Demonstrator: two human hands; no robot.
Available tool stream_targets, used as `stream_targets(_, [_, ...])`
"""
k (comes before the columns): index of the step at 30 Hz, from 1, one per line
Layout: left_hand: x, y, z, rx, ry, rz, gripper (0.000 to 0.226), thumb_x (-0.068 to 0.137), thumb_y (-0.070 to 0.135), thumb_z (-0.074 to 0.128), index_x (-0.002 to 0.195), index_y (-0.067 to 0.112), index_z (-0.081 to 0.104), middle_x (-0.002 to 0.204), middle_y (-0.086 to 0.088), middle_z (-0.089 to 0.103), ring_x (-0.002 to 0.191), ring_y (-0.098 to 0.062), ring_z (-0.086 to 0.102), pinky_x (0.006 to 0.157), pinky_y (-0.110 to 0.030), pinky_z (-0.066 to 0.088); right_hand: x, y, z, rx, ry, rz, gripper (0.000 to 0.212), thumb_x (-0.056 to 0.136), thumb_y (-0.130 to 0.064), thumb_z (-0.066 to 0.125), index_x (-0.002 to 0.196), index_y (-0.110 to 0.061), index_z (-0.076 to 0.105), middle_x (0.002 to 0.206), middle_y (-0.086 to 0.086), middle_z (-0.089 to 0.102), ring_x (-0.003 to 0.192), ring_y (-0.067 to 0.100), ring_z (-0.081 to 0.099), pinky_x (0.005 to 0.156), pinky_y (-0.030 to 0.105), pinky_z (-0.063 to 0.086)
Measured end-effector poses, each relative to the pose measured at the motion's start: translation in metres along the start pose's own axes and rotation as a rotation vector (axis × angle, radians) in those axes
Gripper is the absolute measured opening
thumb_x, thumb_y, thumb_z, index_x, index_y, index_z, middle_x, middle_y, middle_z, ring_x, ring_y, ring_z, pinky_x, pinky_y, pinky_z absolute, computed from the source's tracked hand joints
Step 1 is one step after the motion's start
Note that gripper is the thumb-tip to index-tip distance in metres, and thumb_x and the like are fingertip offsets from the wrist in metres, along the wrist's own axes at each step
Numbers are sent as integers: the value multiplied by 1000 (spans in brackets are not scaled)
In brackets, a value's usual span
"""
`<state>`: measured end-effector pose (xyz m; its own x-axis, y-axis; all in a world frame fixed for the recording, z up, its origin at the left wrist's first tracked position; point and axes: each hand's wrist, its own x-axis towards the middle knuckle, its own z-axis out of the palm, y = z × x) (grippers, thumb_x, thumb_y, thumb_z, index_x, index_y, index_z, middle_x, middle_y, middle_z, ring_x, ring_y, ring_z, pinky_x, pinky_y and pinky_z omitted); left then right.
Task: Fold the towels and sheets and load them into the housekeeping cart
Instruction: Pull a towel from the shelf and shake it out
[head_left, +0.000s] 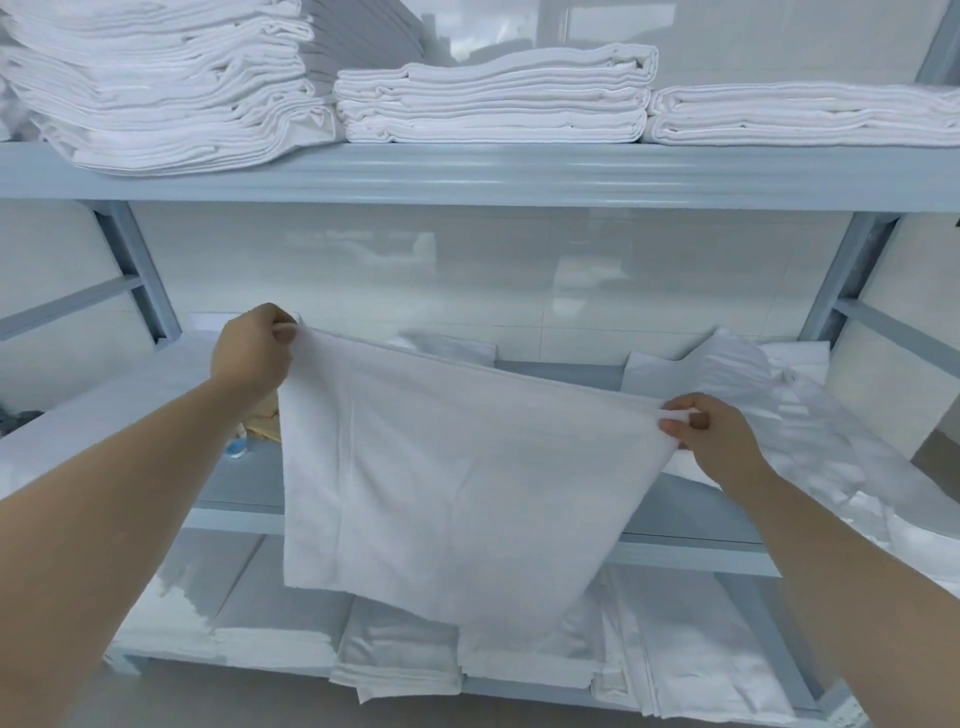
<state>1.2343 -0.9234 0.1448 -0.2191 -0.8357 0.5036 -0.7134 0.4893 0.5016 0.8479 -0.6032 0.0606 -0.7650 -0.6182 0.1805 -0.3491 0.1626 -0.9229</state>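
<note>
Grey-blue metal shelving rack fills the view, white tiled wall behind it. Three levels visible.

Top shelf: tall stack of folded white linens at left, overhanging the front edge a bit. Just beside it, a shorter folded towel stack in the middle, and a lower one at right, touching the middle stack.

Bottom shelf: folded white sheets laid flat side by side along the whole shelf, partly hidden by the hanging towel.

Middle shelf: loose crumpled white linen heaped at right, spilling over the front edge. More white fabric at left. Something tan and something blue peek out behind the left wrist, too hidden to identify.

White towel hangs in the air in front of the middle shelf, spread out flat, top edge sloping down from left to right, lower edge dropping past the middle shelf's front rail. Not resting on any shelf.

Left hand pinches the towel's upper left corner, fingers curled round the fabric, arm bare. Right hand pinches the upper right corner, thumb and fingertips closed on the hem, sitting lower than the left.
</note>
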Motion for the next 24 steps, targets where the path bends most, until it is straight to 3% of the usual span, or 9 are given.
stream_targets(3, [-9, -19, -1, -73, -66, -80, 15, 94, 12, 49, 93, 7, 63, 94, -14, 66, 62, -28, 63, 56, -30, 51, 7, -9, 4, -57, 22, -24, 22, 82, -2, 71, 99, -13, 63, 71, 10, 57, 72, 23, 52, 75, 32, 46])
stream_targets(5, [-13, -28, -2, -217, -100, -176, 11, 95, 11, 53, 87, 9, 60, 92, -11, 62, 51, -22, 65, 49, -29, 56, 13, -17, 7, -171, 57, -112, 8, 84, -6, 68, 91, -10, 66, 81, 11, 62, 77, 22, 51, 72, 17, 42])
stream_targets(7, [-17, -35, -1, -457, -78, -268, 11, 94, 7, 57, 83, 7, 56, 90, -10, 56, 58, -23, 67, 57, -37, 60, 17, -26, 10, -243, 169, -222, 5, 87, -9, 65, 85, -14, 66, 78, 3, 62, 75, 20, 50, 62, 7, 35])
stream_targets(9, [-26, -40, 3, -679, -50, -371, 14, 93, 2, 58, 80, 6, 53, 90, -9, 50, 70, -30, 66, 55, -34, 60, 14, -29, 14, -259, 260, -281, 7, 88, -13, 63, 83, -17, 65, 71, -1, 59, 73, 20, 49, 63, 15, 35])
stream_targets(11, [-39, -43, 10, -733, -114, -484, 17, 93, -1, 57, 79, 5, 51, 93, -11, 48, 76, -35, 62, 47, -30, 58, 10, -24, 22, -397, 210, -246, 6, 88, -12, 62, 83, -13, 66, 74, 6, 61, 75, 25, 51, 67, 29, 33])
stream_targets(14, [-50, -50, 22, -668, -234, -490, 16, 92, -4, 57, 79, 4, 52, 100, -13, 48, 84, -37, 58, 44, -28, 56, 6, -11, 29, -546, 149, -165, 7, 87, -8, 62, 89, -7, 70, 80, 9, 64, 82, 29, 56, 68, 29, 33])
stream_targets(18, [-43, -61, 30, -826, -255, -498, 7, 93, -5, 55, 98, -1, 54, 106, -16, 48, 91, -35, 60, 58, -30, 60, 6, -9, 37, -260, 228, 37, 10, 92, -10, 57, 86, -7, 64, 65, 5, 64, 46, 15, 62, 45, 17, 41])
stream_targets(21, [-32, -68, 38, -983, -300, -552, 11, 93, -8, 53, 102, -2, 53, 110, -18, 46, 97, -35, 60, 66, -31, 60, 5, -13, 54, 149, 195, 206, 9, 98, -8, 51, 90, -10, 55, 87, 7, 57, 48, 19, 68, 44, 30, 55])
stream_targets(24, [-18, -78, 54, -1026, -320, -553, 11, 93, -10, 52, 88, 0, 54, 101, -15, 48, 102, -37, 57, 63, -26, 60, 8, -12, 66, 318, 203, 241, 4, 99, -7, 48, 99, -8, 52, 94, 11, 52, 51, 20, 69, 52, 31, 59])
